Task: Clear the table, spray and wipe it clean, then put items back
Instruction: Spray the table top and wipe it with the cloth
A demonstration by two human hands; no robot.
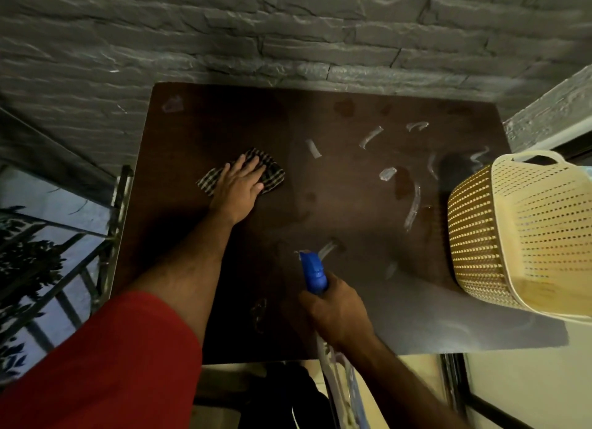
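Wiping the sprayed table (352,316)
My left hand (238,185) presses flat on the cloth (272,175); my right hand (336,313) grips the spray bottle (315,273). I'd sweep right through the foam streaks (411,209).

No readable text, labels or numbers anywhere in view

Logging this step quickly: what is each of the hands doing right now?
Left hand: open, fingers flat, pressing the checked cloth onto the table.
Right hand: closed around the blue spray bottle.
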